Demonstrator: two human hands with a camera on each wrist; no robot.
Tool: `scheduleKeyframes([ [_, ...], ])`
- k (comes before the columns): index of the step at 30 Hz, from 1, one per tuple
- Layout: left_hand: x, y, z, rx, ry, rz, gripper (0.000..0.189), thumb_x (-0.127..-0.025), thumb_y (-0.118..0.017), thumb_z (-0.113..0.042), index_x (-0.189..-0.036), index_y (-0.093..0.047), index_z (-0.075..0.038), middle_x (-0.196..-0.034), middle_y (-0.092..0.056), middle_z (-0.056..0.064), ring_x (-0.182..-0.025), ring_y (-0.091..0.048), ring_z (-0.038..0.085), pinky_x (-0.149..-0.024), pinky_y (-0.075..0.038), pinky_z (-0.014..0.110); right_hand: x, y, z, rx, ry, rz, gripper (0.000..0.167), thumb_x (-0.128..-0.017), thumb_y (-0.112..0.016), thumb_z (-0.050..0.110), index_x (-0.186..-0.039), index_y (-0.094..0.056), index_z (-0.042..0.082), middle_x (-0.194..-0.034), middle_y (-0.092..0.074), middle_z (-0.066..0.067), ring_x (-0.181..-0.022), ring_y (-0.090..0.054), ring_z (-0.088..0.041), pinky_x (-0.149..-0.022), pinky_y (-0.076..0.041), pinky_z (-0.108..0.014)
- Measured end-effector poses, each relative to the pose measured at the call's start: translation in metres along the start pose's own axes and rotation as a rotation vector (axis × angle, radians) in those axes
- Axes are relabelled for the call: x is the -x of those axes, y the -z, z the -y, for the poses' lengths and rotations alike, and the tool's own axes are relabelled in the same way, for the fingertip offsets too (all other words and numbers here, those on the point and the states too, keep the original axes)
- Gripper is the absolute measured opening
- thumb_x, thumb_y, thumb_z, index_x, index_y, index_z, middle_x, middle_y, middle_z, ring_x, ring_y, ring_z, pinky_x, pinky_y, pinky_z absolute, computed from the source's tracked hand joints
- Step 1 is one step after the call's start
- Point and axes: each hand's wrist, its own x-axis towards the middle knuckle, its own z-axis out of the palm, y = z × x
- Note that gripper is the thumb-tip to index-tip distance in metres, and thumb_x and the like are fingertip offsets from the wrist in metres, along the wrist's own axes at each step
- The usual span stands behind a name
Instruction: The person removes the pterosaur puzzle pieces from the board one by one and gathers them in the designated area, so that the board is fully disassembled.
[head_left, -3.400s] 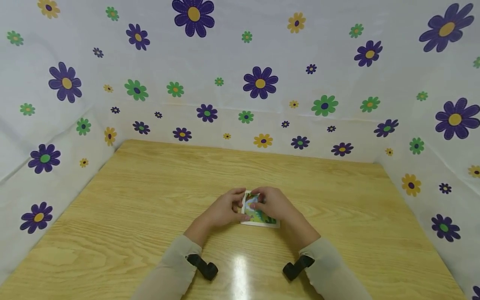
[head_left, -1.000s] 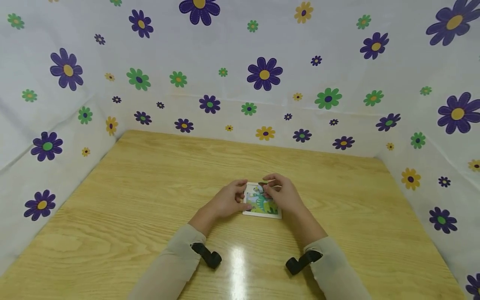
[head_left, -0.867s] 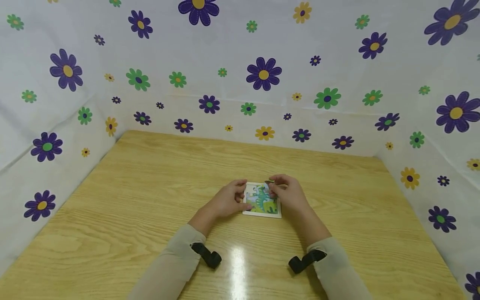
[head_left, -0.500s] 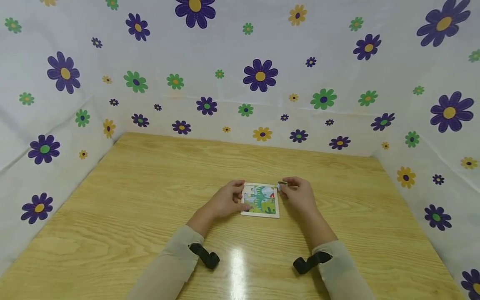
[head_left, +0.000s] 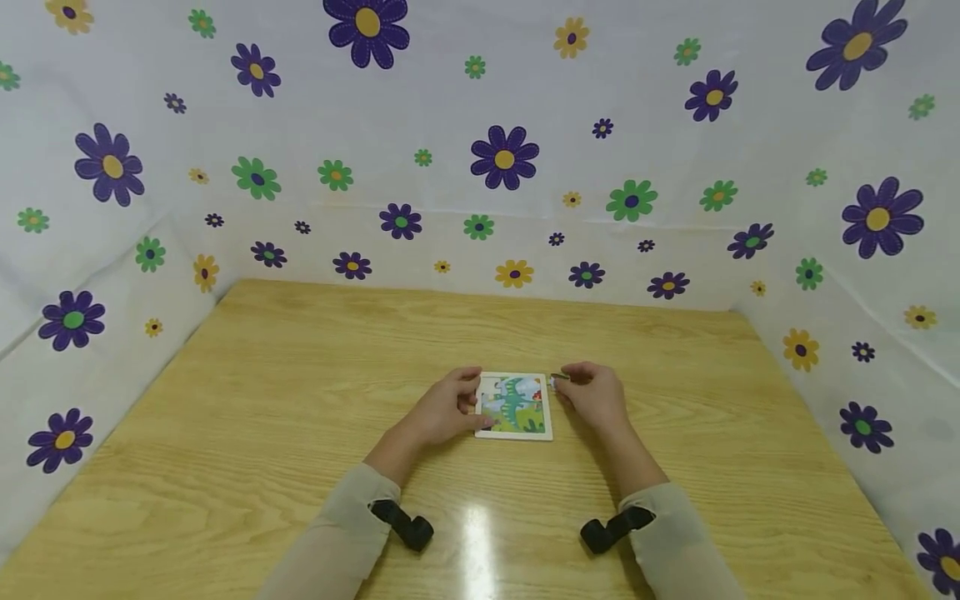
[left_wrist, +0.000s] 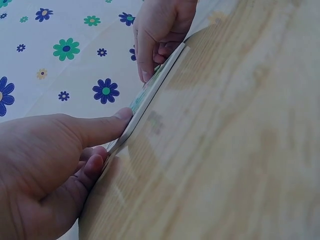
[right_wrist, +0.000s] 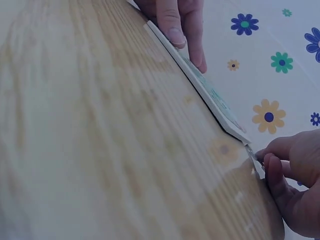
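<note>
A small square jigsaw puzzle [head_left: 513, 406] with a green dinosaur picture and a white border lies on the table. My left hand [head_left: 442, 410] grips its left side, the thumb on the lower-left border and the fingers along the upper-left edge. In the left wrist view that thumb [left_wrist: 102, 131] presses on top of the puzzle's rim. Just off the upper-right corner, my right hand [head_left: 597, 394] pinches a small puzzle piece [head_left: 556, 382] with a dark edge. The right wrist view has the right hand [right_wrist: 295, 175] low at the table beside the frame's corner, its fingers covering most of the piece.
The wood-grain table [head_left: 337, 350] carries a bright light reflection near its front. White cloth walls [head_left: 420, 100] with printed flowers enclose the back and both sides. Each beige sleeve has a black wrist camera [head_left: 405, 527] strapped to it.
My right hand has drawn the pinched piece from over the puzzle out to the right, past the border, uncovering the dinosaur picture. My left hand keeps its hold on the left side.
</note>
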Motion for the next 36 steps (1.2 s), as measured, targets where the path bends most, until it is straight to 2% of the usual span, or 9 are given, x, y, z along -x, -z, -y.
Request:
scheduleKeyframes([
  [4, 0.000, -0.001, 0.000, 0.008, 0.002, 0.001, 0.083, -0.087, -0.080, -0.019, -0.155, -0.035, -0.005, -0.104, -0.053, 0.005, -0.083, -0.046, 0.015, -0.072, -0.041, 0.026, 0.001, 0.000, 0.000, 0.011, 0.008, -0.023, 0.030, -0.091, -0.072, 0.016, -0.116, -0.070, 0.000, -0.116, -0.065, -0.018, -0.087, -0.063, -0.019, -0.068, -0.051, -0.022],
  [12, 0.001, -0.002, 0.001, 0.009, 0.014, -0.021, 0.083, -0.085, -0.081, -0.020, -0.154, -0.037, -0.006, -0.103, -0.054, 0.005, -0.081, -0.046, 0.015, -0.071, -0.041, 0.026, 0.000, -0.001, -0.003, -0.057, 0.006, -0.013, 0.026, -0.090, -0.073, 0.012, -0.113, -0.070, 0.001, -0.113, -0.066, -0.017, -0.073, -0.063, -0.012, -0.066, -0.052, -0.021],
  [18, 0.001, -0.001, 0.001, 0.010, 0.016, -0.021, 0.084, -0.084, -0.082, -0.020, -0.154, -0.038, -0.006, -0.103, -0.054, 0.005, -0.082, -0.047, 0.015, -0.071, -0.042, 0.025, -0.002, -0.002, -0.007, -0.160, 0.015, 0.002, 0.027, -0.093, -0.070, 0.015, -0.116, -0.069, 0.001, -0.111, -0.065, -0.015, -0.075, -0.063, -0.011, -0.066, -0.053, -0.020],
  [24, 0.000, 0.000, -0.001, 0.021, 0.011, -0.021, 0.085, -0.084, -0.083, -0.019, -0.154, -0.037, -0.005, -0.106, -0.055, 0.004, -0.083, -0.047, 0.015, -0.071, -0.041, 0.024, -0.002, -0.002, -0.003, -0.305, 0.042, -0.002, 0.026, -0.095, -0.067, 0.012, -0.117, -0.067, -0.002, -0.103, -0.059, -0.011, -0.069, -0.064, -0.010, -0.063, -0.055, -0.019],
  [27, -0.001, 0.001, -0.001, 0.029, 0.008, -0.016, 0.085, -0.084, -0.083, -0.019, -0.154, -0.037, -0.005, -0.106, -0.055, 0.005, -0.083, -0.047, 0.015, -0.071, -0.041, 0.025, 0.000, -0.007, 0.003, -0.354, 0.070, 0.055, 0.028, -0.096, -0.066, 0.011, -0.120, -0.066, -0.002, -0.102, -0.058, -0.009, -0.069, -0.066, -0.012, -0.064, -0.057, -0.022],
  [30, -0.002, 0.002, 0.000, 0.026, 0.009, -0.022, 0.084, -0.083, -0.083, -0.020, -0.153, -0.038, -0.005, -0.108, -0.055, 0.005, -0.084, -0.047, 0.015, -0.072, -0.042, 0.026, 0.004, -0.016, 0.010, -0.359, 0.119, 0.179, 0.032, -0.097, -0.064, 0.010, -0.127, -0.063, -0.002, -0.103, -0.057, -0.012, -0.072, -0.068, -0.014, -0.068, -0.059, -0.025],
  [33, -0.002, 0.003, 0.001, 0.025, 0.016, -0.027, 0.084, -0.083, -0.083, -0.021, -0.153, -0.039, -0.006, -0.110, -0.056, 0.005, -0.085, -0.048, 0.015, -0.073, -0.043, 0.026, 0.009, -0.027, 0.013, -0.322, 0.150, 0.299, 0.038, -0.098, -0.063, 0.007, -0.134, -0.059, -0.003, -0.105, -0.057, -0.015, -0.074, -0.068, -0.015, -0.071, -0.059, -0.027],
  [36, 0.000, 0.001, 0.001, 0.037, 0.023, -0.025, 0.083, -0.083, -0.083, -0.021, -0.153, -0.039, -0.007, -0.113, -0.057, 0.005, -0.087, -0.049, 0.016, -0.074, -0.043, 0.026, 0.012, -0.034, 0.012, -0.238, 0.142, 0.319, 0.038, -0.097, -0.064, 0.008, -0.134, -0.060, -0.002, -0.102, -0.059, -0.013, -0.071, -0.065, -0.013, -0.066, -0.057, -0.023],
])
